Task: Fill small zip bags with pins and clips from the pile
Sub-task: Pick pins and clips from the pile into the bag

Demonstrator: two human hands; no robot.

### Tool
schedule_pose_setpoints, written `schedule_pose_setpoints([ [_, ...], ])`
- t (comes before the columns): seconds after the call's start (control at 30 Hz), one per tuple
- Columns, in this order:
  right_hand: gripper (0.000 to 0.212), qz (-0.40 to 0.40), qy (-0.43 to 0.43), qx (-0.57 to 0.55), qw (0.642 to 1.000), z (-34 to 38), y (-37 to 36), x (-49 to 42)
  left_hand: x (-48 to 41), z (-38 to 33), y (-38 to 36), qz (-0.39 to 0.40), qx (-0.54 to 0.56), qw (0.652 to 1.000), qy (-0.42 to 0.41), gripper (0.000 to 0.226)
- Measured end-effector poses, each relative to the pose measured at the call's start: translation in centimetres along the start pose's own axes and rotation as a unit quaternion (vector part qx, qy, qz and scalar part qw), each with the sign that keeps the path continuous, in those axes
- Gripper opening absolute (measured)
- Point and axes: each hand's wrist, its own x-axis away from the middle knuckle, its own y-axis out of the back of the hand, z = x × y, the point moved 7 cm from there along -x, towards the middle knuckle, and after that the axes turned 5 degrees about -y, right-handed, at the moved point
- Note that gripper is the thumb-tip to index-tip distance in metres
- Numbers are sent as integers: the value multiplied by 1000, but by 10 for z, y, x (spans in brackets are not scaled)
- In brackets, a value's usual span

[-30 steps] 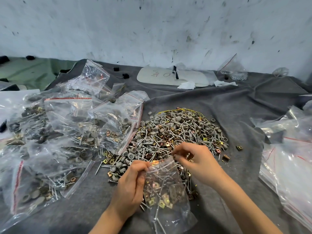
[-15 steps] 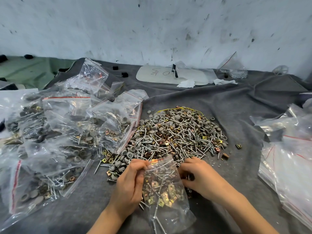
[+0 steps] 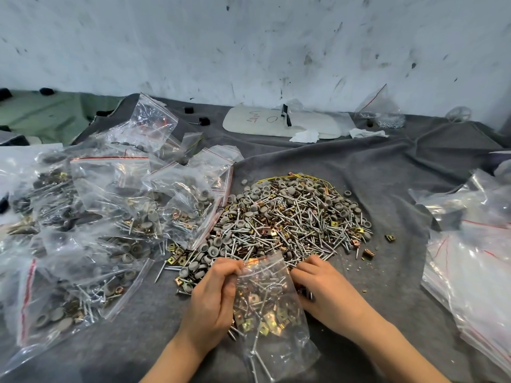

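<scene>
Fingers of the left hand pinch the zip bag at its mouth, touching the pile, the right hand curls among pins, hold hidden from me; I fear that mouth sagging shut, scattering the next pins.

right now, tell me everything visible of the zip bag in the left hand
The zip bag is clear crinkled plastic with a red line at its mouth, part filled with silver pins and brass-coloured clips. It lies on the grey cloth, mouth towards the pile; the left hand pinches its mouth's left corner.
</scene>
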Motion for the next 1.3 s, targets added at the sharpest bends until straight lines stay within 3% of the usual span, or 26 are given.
schedule_pose_setpoints([
  [0.13,20,19,13,-7,1000,1,-5,0,1,0,1,-2,6,1000,2,11],
  [0.27,17,-13,17,-78,997,-1,1,4,1,0,1,-1,-5,1000,3,17],
  [0.4,20,-56,-44,-175,982,-14,16,3,0,-2,1,2,-5,1000,0,14],
  [0.53,19,-118,-69,-308,941,-15,39,-1,-1,-4,-1,9,-17,1000,-12,9],
  [0.63,9,-134,-71,-439,886,-6,48,-10,-2,-4,-2,14,-21,1000,-9,16],
  [0.73,17,-160,-73,-496,850,3,55,-21,-3,-6,-3,27,-30,999,-19,15],
  [0.93,23,-140,-89,-385,908,12,43,-35,-3,-8,-5,48,-68,995,-47,13],
  [1.13,15,-153,-156,-377,900,-20,34,-22,-5,-9,-8,62,-92,992,-53,16],
  [1.3,17,-125,-149,-387,902,-19,37,-27,-6,-7,-11,77,-115,990,-39,16],
])
